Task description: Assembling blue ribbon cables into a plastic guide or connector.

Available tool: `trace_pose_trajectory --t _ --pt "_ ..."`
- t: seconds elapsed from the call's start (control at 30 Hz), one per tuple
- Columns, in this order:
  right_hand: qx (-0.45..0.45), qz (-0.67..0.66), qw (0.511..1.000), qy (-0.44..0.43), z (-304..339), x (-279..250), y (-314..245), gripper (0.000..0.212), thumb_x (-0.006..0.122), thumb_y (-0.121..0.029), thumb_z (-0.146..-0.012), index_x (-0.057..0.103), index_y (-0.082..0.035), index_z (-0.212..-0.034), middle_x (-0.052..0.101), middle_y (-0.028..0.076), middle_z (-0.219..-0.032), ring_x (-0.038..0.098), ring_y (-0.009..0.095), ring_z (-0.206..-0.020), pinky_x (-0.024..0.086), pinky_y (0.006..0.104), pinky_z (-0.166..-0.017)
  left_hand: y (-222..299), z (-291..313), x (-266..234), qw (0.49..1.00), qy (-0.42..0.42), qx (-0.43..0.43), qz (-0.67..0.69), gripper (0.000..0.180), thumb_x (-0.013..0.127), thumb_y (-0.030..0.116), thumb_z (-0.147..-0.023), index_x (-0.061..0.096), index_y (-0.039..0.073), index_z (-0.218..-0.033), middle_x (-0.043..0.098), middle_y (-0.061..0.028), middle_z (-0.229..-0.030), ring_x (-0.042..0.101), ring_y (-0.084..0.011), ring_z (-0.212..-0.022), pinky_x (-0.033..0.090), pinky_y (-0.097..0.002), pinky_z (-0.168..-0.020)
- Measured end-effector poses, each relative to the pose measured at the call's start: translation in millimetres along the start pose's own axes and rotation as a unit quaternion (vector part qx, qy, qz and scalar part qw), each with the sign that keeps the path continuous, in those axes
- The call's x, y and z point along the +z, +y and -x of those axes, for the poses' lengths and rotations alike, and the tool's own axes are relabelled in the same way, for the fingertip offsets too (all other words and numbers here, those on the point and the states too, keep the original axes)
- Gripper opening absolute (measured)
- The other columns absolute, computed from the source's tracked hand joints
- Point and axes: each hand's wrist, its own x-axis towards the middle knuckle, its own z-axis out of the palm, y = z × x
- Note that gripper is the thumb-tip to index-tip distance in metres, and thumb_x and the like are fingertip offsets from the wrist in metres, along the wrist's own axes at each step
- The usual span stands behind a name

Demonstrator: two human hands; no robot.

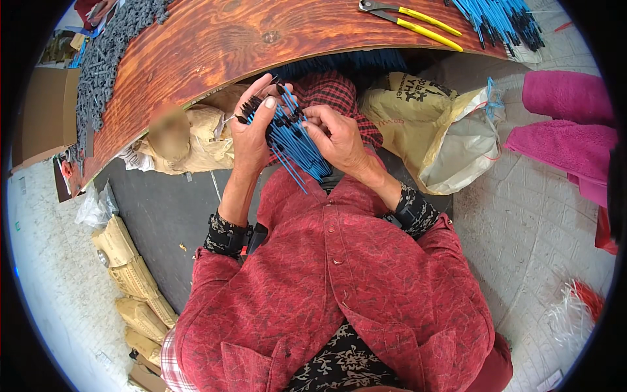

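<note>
A bundle of thin blue sticks (295,145) with black tips sits above the lap, before the wooden table (215,49). The left hand (248,134) has its fingers curled around it; the right hand (343,140) brings thumb and forefinger close together at its side, their exact grip unclear. Pliers (428,34) lie on the tabletop.

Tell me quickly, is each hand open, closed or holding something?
Left hand: holding a bundle of blue sticks with black ends.
Right hand: curled at the bundle; whether it grips any cannot be told.
</note>
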Motion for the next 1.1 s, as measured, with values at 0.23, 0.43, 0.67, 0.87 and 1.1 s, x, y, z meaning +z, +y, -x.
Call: trace_pose_trajectory --t 0.23,0.43,0.67,0.87,1.1 --pt "-0.011 0.001 1.000 0.006 0.4 1.4 1.3 0.021 0.072 -0.004 -0.090 0.064 0.000 -0.108 0.066 0.008 -0.078 0.067 0.015 -0.066 0.052 0.0283 -0.058 -2.0 -0.3 -1.6 1.000 -0.004 0.008 0.008 0.065 0.062 0.013 -0.096 0.031 -0.006 -0.150 0.062 -0.0278 -0.126 0.068 -0.0303 -0.108 0.060 -0.0414 -0.089" --pt "-0.007 0.007 1.000 0.017 -1.2 0.5 -2.0 0.017 0.075 -0.007 -0.086 0.063 -0.001 -0.098 0.069 0.014 -0.080 0.072 0.027 -0.070 0.054 0.0347 -0.057 -5.1 -0.6 -5.2 1.000 -0.009 0.004 0.004 0.061 0.062 0.013 -0.096 0.035 -0.005 -0.148 0.062 -0.0275 -0.127 0.068 -0.0311 -0.108 0.060 -0.0418 -0.089" --pt "-0.019 0.022 0.999 0.020 -1.8 0.3 -2.2 0.015 0.075 -0.007 -0.085 0.063 -0.002 -0.093 0.068 0.013 -0.078 0.069 0.027 -0.067 0.053 0.0358 -0.056 -4.5 -0.5 -4.0 1.000 -0.007 0.005 0.007 0.058 0.062 0.013 -0.096 0.038 -0.004 -0.147 0.062 -0.0271 -0.127 0.068 -0.0311 -0.109 0.060 -0.0421 -0.089" --pt "-0.018 0.009 0.999 0.029 -0.9 3.0 0.2 0.016 0.075 -0.007 -0.085 0.062 -0.002 -0.092 0.067 0.012 -0.077 0.069 0.026 -0.067 0.052 0.0361 -0.057 -4.2 -1.2 -3.4 1.000 -0.007 0.001 0.002 0.059 0.062 0.013 -0.096 0.038 -0.004 -0.147 0.062 -0.0270 -0.127 0.068 -0.0313 -0.109 0.060 -0.0422 -0.089" --pt "-0.024 0.011 0.999 0.036 -1.3 2.9 0.2 0.016 0.075 -0.006 -0.085 0.061 -0.003 -0.091 0.067 0.012 -0.075 0.068 0.027 -0.066 0.051 0.0365 -0.056 -4.4 -1.3 -3.2 1.000 -0.012 0.001 0.002 0.058 0.060 0.013 -0.096 0.038 -0.003 -0.147 0.062 -0.0265 -0.126 0.068 -0.0317 -0.109 0.059 -0.0425 -0.090"
